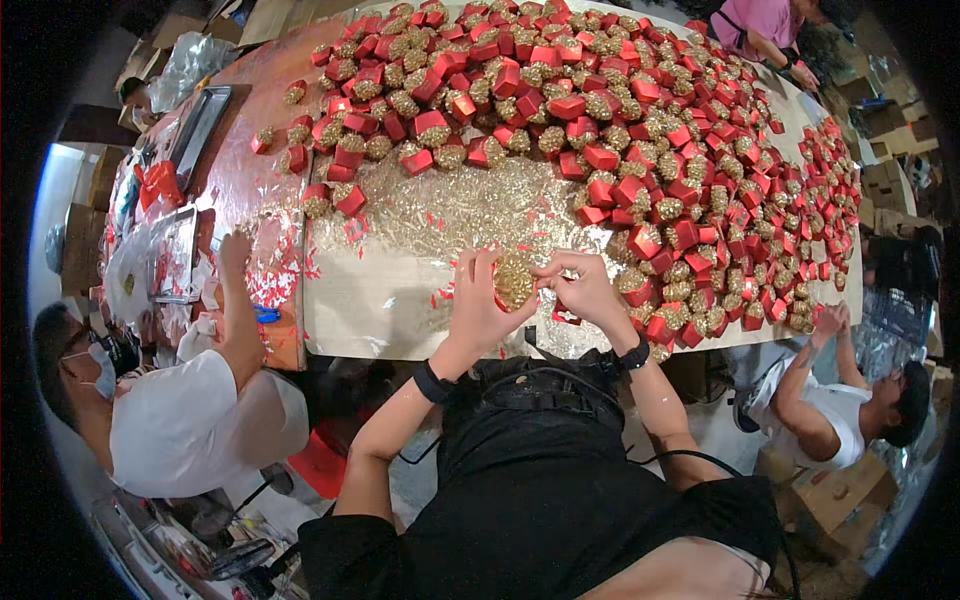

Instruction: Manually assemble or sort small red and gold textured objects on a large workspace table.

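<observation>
Gold-beaded piece: the gold-beaded piece (514,284) is between the two hands, over the near side of the desk (365,310); a little red shows at its left edge.
Left fingers: the left hand (478,297) is half curled, its fingers around the left side and its thumb along the lower side, closed on the piece — probably a cradle to steady it and leave its upper right free.
Right fingers: the right hand (580,285) has thumb and forefinger drawn nearly together at the piece's upper right edge, a grip that seems meant for fine work; I cannot tell what, if anything, is pinched.
Working spot: gold beads (440,205) lie scattered beyond the hands, presumably in a space left for handling.
Heap: red-and-gold pieces (648,241) crowd the far and right sides, limiting the right hand's room.
Close obstacles: a small red piece (566,317) lies just below the right hand — it could catch the wrist.
Left side: red scraps (275,288), a blue item (266,314) and a metal tray (178,255), well apart from the hands.
People: a co-worker in white (200,425) at left, another person in white (818,400) at right, a pink shirt (765,25) at the far right.
</observation>
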Motion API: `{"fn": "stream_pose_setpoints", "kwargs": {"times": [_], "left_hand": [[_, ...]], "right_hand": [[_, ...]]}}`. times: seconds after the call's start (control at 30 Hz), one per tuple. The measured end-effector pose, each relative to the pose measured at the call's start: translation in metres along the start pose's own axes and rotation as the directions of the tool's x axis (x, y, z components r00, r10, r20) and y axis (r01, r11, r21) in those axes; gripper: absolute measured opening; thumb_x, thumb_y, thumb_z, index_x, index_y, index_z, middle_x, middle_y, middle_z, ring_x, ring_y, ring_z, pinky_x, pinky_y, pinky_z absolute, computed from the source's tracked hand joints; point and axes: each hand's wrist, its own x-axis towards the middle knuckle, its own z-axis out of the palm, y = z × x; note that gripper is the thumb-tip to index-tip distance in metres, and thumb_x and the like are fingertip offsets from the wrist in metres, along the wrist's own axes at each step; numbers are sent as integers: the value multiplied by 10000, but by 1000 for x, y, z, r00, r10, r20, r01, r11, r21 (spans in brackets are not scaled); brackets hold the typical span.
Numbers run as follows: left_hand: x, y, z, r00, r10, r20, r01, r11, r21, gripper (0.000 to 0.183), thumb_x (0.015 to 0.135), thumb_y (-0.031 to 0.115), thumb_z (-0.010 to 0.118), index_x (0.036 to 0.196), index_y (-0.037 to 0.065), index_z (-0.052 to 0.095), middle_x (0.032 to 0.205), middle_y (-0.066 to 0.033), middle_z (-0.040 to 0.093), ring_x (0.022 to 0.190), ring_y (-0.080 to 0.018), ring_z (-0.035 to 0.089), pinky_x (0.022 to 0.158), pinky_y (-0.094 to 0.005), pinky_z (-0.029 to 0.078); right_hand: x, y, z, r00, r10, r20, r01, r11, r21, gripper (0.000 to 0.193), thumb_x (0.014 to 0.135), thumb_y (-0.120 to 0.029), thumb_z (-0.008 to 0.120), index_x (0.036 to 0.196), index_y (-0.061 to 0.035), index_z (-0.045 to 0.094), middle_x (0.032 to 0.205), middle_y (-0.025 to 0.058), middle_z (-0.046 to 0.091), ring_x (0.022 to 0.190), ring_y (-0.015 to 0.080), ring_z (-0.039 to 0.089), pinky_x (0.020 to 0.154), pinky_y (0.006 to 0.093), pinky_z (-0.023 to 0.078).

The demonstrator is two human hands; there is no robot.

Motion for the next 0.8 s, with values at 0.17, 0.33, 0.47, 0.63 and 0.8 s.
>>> {"fn": "stream_pose_setpoints", "kwargs": {"times": [0.17, 0.33, 0.47, 0.63, 0.8], "left_hand": [[-11, -9, -3, 1000, -13, -3, 13, 1000, -25, 636, 587, 238, 732, 1090, -1, 425, 1006, -172, 412, 954, -333, 414, 813, -428, 371], [-18, -18, -9, 995, 70, -67, -59, 987, 149, 635, 581, 210, 743, 1080, 10, 404, 940, -149, 417, 868, -296, 426, 740, -395, 386], [3, -39, -25, 988, 61, 143, -51, 996, -69, 686, 640, 256, 730, 1167, 1, 372, 1074, -188, 410, 1007, -343, 406, 859, -413, 357], [31, -199, -60, 821, -554, 137, 440, 768, 465, 434, 799, 314, 582, 1064, -28, 545, 1174, -284, 411, 1095, -378, 404, 946, -433, 310], [17, -306, -75, 957, -280, -70, 246, 661, 709, 406, 798, 290, 545, 1113, 47, 463, 1105, -164, 481, 1022, -366, 448, 853, -456, 375]], "right_hand": [[3, -14, 11, 990, 136, 20, -138, 983, 124, 161, 699, 121, 486, 738, 48, 624, 695, 88, 610, 693, 124, 591, 632, 234, 461], [5, -13, 27, 988, 144, 48, -142, 988, -54, 151, 692, 98, 510, 740, 34, 638, 697, 83, 618, 686, 119, 596, 648, 242, 458], [0, 0, 16, 983, 168, -75, -176, 977, -122, 83, 698, 38, 598, 761, 17, 648, 730, 89, 639, 680, 134, 609, 646, 255, 455], [-21, 26, -100, 659, 147, -738, -149, 987, 63, 178, 806, -106, 592, 955, -11, 615, 882, 66, 629, 741, 141, 579, 653, 245, 450], [-51, -2, -142, 256, 604, -755, 416, 636, 650, 258, 871, -252, 494, 1046, -63, 498, 892, 22, 566, 785, 126, 538, 677, 286, 446]]}}
